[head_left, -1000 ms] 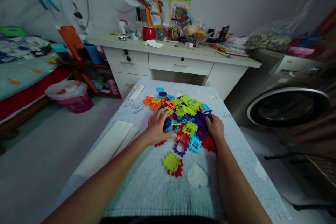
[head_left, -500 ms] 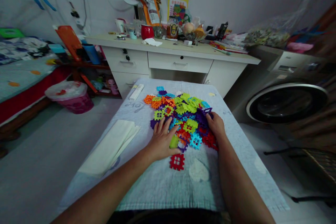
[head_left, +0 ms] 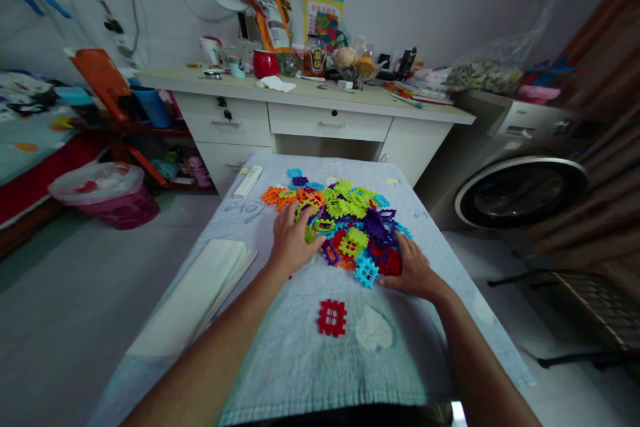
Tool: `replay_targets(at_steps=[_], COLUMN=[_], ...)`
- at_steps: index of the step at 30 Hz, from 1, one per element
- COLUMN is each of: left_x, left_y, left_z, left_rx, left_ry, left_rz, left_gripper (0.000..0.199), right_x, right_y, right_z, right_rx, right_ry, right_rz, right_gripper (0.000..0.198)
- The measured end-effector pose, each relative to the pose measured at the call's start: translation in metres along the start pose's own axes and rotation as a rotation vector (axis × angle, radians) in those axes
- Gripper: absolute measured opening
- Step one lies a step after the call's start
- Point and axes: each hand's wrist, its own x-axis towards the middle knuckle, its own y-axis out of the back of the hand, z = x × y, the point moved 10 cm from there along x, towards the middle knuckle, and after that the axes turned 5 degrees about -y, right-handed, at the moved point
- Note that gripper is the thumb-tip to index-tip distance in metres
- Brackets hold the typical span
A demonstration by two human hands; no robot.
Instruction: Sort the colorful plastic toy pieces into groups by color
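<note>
A heap of interlocking plastic building tiles (head_left: 345,203) in lime, orange, purple, blue and red lies on the cloth-covered table (head_left: 320,373). My left hand (head_left: 293,243) rests against the heap's left side, fingers apart and thumb stretched toward the middle; its palm hides some tiles. On the right side, my right hand (head_left: 414,270) cups the red tiles (head_left: 391,261) with fingers spread. Its thumb is close to a light blue window tile (head_left: 367,271). Nearer to me, a single red window tile (head_left: 332,317) lies apart from the heap.
A folded white cloth (head_left: 195,300) lies on the table's left side, and a small white box (head_left: 248,181) sits farther back. Behind stands a white desk (head_left: 330,121) crowded with jars and a bowl. A washing machine (head_left: 515,193) is at the right, a pink bin (head_left: 117,203) at the left.
My left hand has moved left and away from me along the heap. My right hand has slid nearer to me, beside the red tiles. Some tiles have shifted, and the view has turned slightly.
</note>
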Motion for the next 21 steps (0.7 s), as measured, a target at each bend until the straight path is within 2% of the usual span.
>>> replay_targets(at_steps=[3,7,11,18,21], left_x=[0.002,-0.003,-0.006,-0.006,-0.004], left_y=[0.002,-0.010,-0.026,-0.030,-0.030], left_z=[-0.014,-0.037,-0.041,-0.038,-0.042], left_rx=[0.019,0.022,-0.074,-0.187,-0.231], left_ry=[0.092,0.175,0.149,0.112,0.113], left_rz=[0.022,-0.018,-0.094,-0.144,-0.141], left_gripper=[0.081,0.073,0.071,0.073,0.071], right_x=[0.000,0.019,0.039,0.076,0.090], right_y=[-0.006,0.003,0.008,0.008,0.010], right_z=[-0.004,-0.017,-0.027,-0.032,-0.035], right_rx=[-0.010,0.070,0.125,0.329,0.459], right_ry=[-0.059,-0.001,0.070,0.139,0.127], right_rz=[0.012,0.066,0.100,0.124,0.171], right_gripper=[0.124,0.112,0.107,0.098,0.085])
